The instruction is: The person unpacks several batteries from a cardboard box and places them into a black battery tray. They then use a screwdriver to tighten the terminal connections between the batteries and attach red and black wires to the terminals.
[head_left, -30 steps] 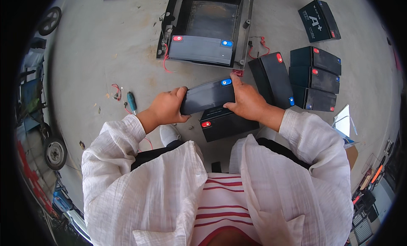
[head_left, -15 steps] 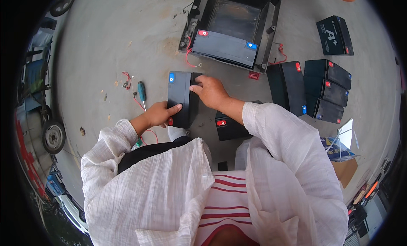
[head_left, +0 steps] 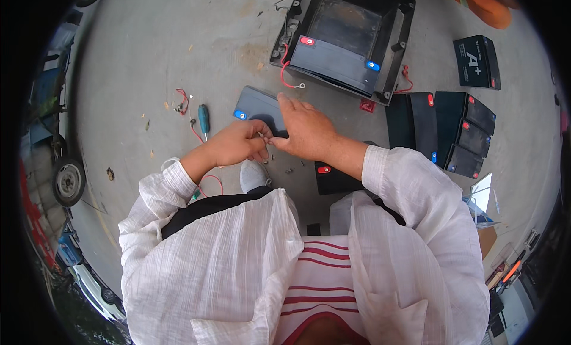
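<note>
A dark grey battery [head_left: 257, 101] lies on the concrete in front of me, its blue terminal [head_left: 240, 115] at the left. Across its right part rests my right hand [head_left: 312, 128], fingers stretched out and covering that end. The right thumb reaches the fingertips of my left hand [head_left: 238, 144], which is closed in a pinch at the battery's near side. Whatever the left fingers hold is hidden. Several small metal bits [head_left: 289, 170] lie on the floor just nearer. A teal-handled screwdriver [head_left: 204, 119] lies left of the battery.
A black open case [head_left: 404, 44] holding another battery [head_left: 336, 65] stands at the far side. More batteries [head_left: 425, 122] are grouped at the right, and one [head_left: 336, 179] sits by my legs. A red wire [head_left: 183, 101] lies left. Someone's orange sleeve [head_left: 491, 9] shows far right.
The battery has turned so its length runs left to right. My left hand has shifted from its near end to a pinch by my right thumb. The orange sleeve shows more.
</note>
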### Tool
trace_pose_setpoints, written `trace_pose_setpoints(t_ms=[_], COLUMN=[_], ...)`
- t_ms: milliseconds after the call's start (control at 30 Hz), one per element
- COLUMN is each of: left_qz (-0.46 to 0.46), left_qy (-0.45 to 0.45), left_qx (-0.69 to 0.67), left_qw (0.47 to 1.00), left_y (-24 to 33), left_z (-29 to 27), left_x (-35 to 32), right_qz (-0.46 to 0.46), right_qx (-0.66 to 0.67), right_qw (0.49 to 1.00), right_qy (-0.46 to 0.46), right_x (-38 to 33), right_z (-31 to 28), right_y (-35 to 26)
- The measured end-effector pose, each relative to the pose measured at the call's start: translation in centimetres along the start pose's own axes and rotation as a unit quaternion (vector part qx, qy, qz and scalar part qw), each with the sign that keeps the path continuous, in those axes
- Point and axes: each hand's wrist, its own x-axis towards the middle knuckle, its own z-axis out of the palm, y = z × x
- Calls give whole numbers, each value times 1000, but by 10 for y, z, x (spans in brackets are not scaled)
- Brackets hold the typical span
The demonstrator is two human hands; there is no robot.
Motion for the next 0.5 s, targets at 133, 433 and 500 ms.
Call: trace_pose_setpoints(t_ms=[133, 433, 500], left_qz=[246, 286, 259], left_qy=[349, 252, 242], left_qx=[448, 551, 564], left_qw=[786, 742, 746], left_y=[2, -17, -13], left_z=[-13, -28, -26], left_x=[-10, 56, 54], right_qz=[18, 76, 79], right_qx=[-150, -202, -187], right_qw=[988, 975, 979], right_qy=[8, 50, 31], right_x=[-21, -7, -5], right_z=[12, 35, 31], right_y=[-5, 0, -2])
